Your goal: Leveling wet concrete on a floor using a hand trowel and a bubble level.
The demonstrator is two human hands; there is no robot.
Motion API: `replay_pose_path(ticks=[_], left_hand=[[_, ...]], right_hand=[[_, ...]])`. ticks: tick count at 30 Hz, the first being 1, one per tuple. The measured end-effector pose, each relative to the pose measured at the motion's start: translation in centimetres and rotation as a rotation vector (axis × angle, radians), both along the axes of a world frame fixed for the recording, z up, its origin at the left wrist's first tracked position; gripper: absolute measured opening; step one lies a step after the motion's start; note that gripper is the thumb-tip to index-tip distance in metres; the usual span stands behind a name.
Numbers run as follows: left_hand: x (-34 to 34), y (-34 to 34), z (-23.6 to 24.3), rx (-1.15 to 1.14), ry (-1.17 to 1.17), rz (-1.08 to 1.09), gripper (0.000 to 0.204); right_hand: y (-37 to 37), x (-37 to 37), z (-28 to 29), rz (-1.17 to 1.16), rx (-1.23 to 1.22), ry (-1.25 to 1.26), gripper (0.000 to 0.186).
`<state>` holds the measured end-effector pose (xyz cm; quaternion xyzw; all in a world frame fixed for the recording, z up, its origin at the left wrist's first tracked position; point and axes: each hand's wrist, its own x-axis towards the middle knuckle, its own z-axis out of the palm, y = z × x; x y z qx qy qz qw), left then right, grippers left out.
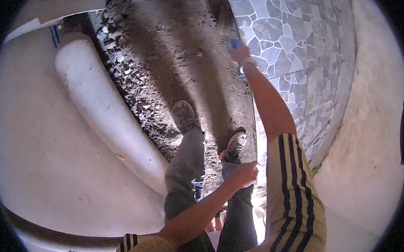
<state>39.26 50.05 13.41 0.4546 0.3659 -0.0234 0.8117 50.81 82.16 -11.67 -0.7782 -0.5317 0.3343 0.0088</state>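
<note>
My right hand (241,54) reaches far forward, over the border between the dirt and the stone-patterned floor. It is closed on a small blue object (235,43) that pokes out past the fingers; blur hides its exact kind. A further bit of blue shows just below the wrist. Close to my right knee, my left hand (245,174) is curled with the fingertips drawn together. Whatever it may hold is too small or hidden to make out.
My shoes (183,115) stand on a strip of bare dirt (200,58). Loose gravel (130,75) lines its left side, beside a rounded pale ledge (100,90). Grey stone-patterned tiles (278,34) run along the right, up to a pale wall (368,133).
</note>
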Motion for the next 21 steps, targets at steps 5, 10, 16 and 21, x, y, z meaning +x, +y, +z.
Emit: replay_pose_path(ticks=[5,10,16,21], left_hand=[[-2.5,-5.0,-4.4,0.162,0.065,-0.061,0.027],[0.1,-1.7,-1.0,0.139,-0.018,0.002,0.023],[-4.8,1.7,-0.2,0.184,0.145,-0.252,0.020],[-0.6,-4.2,-3.0,0.343,-0.074,0.028,0.030]], right_hand=[[-1.5,-5.7,2.6,0.385,-0.076,0.071,0.049],[-1.8,2.6,-1.3,-0.039,0.030,0.101,0.045],[-2.0,-14.4,1.9,0.502,-0.093,0.195,0.045],[3.8,-6.3,-5.2,0.117,0.313,-0.073,0.045]])
